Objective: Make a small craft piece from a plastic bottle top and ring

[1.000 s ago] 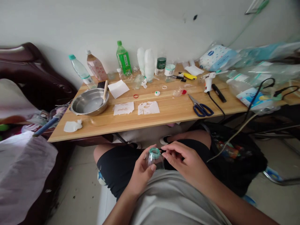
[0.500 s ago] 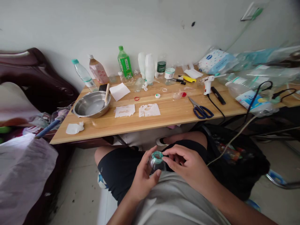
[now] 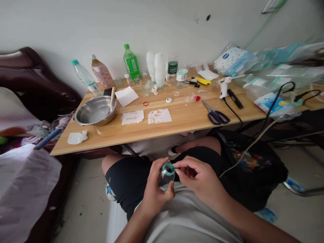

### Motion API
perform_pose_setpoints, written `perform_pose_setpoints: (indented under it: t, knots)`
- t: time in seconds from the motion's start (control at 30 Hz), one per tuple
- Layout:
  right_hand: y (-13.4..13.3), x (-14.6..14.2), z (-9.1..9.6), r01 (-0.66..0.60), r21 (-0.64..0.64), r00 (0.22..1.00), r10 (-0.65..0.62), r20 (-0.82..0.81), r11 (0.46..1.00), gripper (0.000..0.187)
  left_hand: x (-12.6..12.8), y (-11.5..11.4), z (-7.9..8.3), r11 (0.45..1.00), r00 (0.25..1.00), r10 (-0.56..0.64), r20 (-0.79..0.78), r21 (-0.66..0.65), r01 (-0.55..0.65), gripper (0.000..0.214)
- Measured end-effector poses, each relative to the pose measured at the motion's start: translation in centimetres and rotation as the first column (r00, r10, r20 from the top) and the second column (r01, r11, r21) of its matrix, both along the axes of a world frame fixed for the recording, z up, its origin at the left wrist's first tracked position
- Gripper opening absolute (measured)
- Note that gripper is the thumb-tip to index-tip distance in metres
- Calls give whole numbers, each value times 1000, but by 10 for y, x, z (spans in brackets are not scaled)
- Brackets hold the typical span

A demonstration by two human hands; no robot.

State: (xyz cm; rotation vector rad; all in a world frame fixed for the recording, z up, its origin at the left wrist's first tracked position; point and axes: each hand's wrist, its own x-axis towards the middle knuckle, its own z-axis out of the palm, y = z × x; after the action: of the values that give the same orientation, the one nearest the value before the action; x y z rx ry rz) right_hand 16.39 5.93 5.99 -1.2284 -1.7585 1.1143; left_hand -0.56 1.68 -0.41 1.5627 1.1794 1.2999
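Now, table: a long light-wood table [image 3: 177, 125] fills the middle of the view, cluttered with bottles, paper scraps and tools.
Bowl: a round stainless-steel bowl [image 3: 95, 114] sits near the table's left end with a wooden stick leaning in it.
Scissors: blue-handled scissors [image 3: 217, 116] lie towards the right, well apart from both hands.
Left hand: the left hand [image 3: 155, 190] is wrapped snugly round a small clear plastic bottle top [image 3: 165, 178], thumb across the front.
Right hand: the right hand [image 3: 201, 177] is narrowed to a pinch, thumb and forefinger closed on the edge of the teal ring [image 3: 168, 167] at the neck.
Where it is: over the lap, below the table's front edge, neck tilted up towards the camera.
Handling: likely very light, thin-walled and springy, a bit slick, so it would dent if squeezed. The stiff threaded neck is the firm place to grip, with the body cradled loosely.
Change: a second ago the right fingers were spread looser above the ring. Now they bunch at it, and the piece stays in the same spot.
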Motion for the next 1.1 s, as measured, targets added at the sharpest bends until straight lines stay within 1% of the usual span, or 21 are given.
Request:
perform_pose_setpoints:
  t: [0.1,0.2,0.3,0.5,0.73,0.97,1.1]
  knots:
    - [0,-1,0,-14,0,999,14,-35,1000,13,0,1,3,1000,999,19,-30,25,-18,60]
    - [1,0,2,-16,25,999,17,-29,1000,14,0,2,6,1000,998,16,-54,22,-15,60]
    - [1,1,0,-17,36,1000,16,12,999,16,0,3,6,1000,998,2,-67,-9,-3,61]
    - [1,2,-9,-23,49,992,17,121,999,15,2,4,0,997,999,-3,-40,-79,0,61]
    - [2,2,-8,-66,34,970,56,236,997,18,2,4,-1,994,999,-29,-37,-107,25,58]
    - [4,5,-3,-91,25,958,80,276,996,18,2,3,-1,980,991,-95,96,-166,110,45]
    - [5,8,-2,-93,7,944,86,318,996,19,3,3,-1,958,975,-136,173,-229,174,45]
